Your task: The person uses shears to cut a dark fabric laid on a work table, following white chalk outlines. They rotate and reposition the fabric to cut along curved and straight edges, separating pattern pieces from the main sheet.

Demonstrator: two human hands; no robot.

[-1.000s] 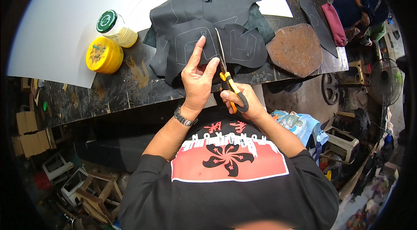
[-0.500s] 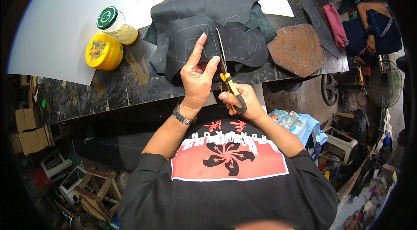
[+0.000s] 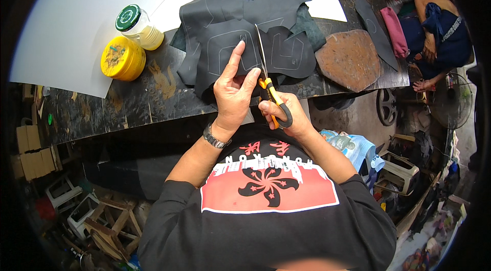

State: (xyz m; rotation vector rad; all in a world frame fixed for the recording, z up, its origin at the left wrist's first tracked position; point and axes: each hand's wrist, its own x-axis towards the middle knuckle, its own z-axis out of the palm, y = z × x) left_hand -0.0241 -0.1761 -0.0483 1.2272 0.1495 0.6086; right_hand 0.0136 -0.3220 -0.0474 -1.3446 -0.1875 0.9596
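A black leather sheet with pale drawn outlines lies on top of a pile of dark leather. My left hand holds its near edge, index finger and thumb stretched out over the surface; the other fingers are partly hidden. In my right hand is a pair of scissors with yellow-orange and black handles. One long blade shows above the leather, pointing away from me between two outlined shapes, just right of my left thumb. The outlined leather flap lies to the right of the blade.
Left of the pile stand a green-lidded glass jar and a yellow tub. A worn brown board lies on the right, beside a dark leather strip and a pink roll. Another person is at far right, near a fan.
The scissors have shifted slightly, their visible blade tip now farther up the leather. My left hand stays nearly in place. The other person's lower hand has come into sight at right.
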